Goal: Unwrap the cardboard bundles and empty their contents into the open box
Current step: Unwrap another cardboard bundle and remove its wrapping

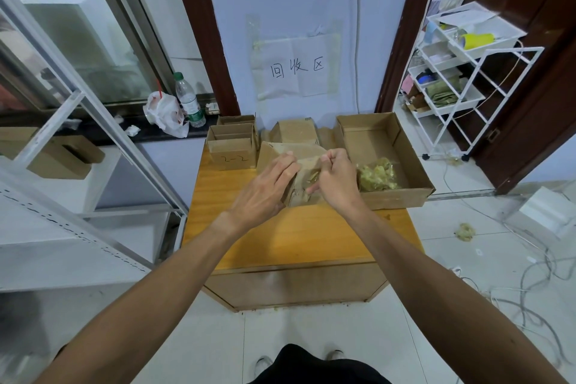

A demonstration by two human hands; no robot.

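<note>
Person's body: bare arms, dark shorts, light shoes.
Both forearms bare to the frame edge, no sleeves, no watch or rings seen on left hand (265, 187) or right hand (338, 179). Well below the hands, at frame bottom: black fabric garment (314, 366), prob. shorts, w/ two pale grey-white shoe toes, left shoe (264, 363) & right shoe (336, 354), either side.

- The left hand (270, 184) covers the near left side of the cardboard bundle (299, 165); what its fingertips grip cannot be told.
- The right hand (335, 179) is curled, hiding its fingertips and the bundle's right edge.
- Beyond the hands, another bundle (294, 131) is partly hidden.
- The yellowish scraps (377, 174) right of the right hand are too blurred to identify.
</note>
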